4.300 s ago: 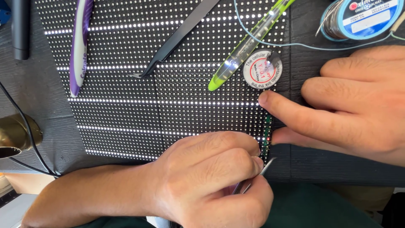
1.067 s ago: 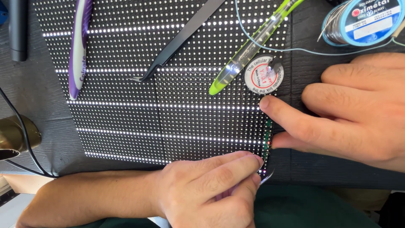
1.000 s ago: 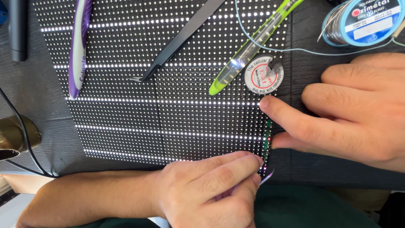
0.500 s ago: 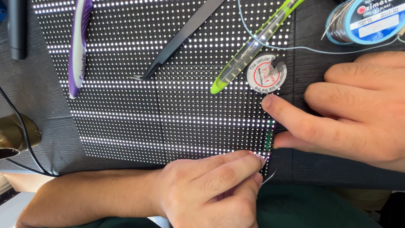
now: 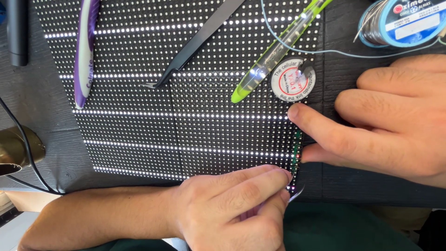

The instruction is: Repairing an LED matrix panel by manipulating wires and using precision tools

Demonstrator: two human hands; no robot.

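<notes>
A black LED matrix panel [image 5: 186,121] with lit white rows lies on a dark table. My right hand [image 5: 385,125] rests at the panel's right edge, index fingertip pressed on the dots and thumb against the green edge strip [image 5: 296,151]. My left hand [image 5: 232,209] comes in from the lower left with its fingers pinched on a thin metal tool. Only the tool's tip [image 5: 297,193] shows, at the panel's lower right corner just below the strip.
On the panel lie a purple and white toothbrush [image 5: 86,51], black tweezers [image 5: 195,44], a green clear pen-like tool [image 5: 278,49] and a small round wire spool [image 5: 292,81]. A blue solder reel [image 5: 404,21] sits top right. A brass object [image 5: 18,148] and black cable are at the left.
Both hands have stayed almost in place. My left hand sits slightly lower than several seconds ago, and the whole view has drifted a little downward.
</notes>
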